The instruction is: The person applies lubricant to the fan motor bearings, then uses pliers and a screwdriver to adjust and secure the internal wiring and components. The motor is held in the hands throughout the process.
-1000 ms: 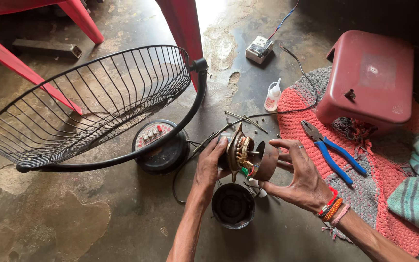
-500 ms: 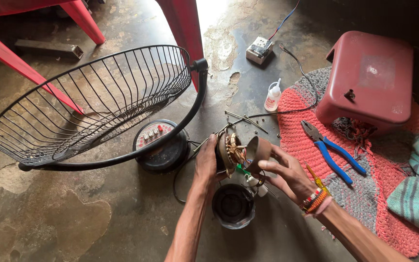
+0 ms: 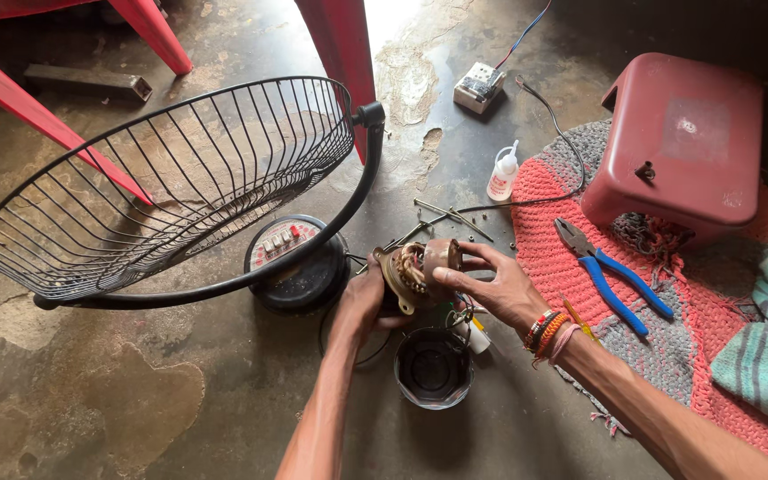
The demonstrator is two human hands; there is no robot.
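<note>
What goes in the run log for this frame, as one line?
left hand: grips fan motor | right hand: fingers on motor's end cap | below: black cup-shaped housing | nearby: fan guard, blue pliers

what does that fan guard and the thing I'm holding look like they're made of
Fan guard: looks like thin steel wire with a dark, dull coat, ringed by a thicker black rim. Motor between your left hand and right hand: coppery wire windings in a brownish, worn metal body, probably steel or cast alloy.
</note>
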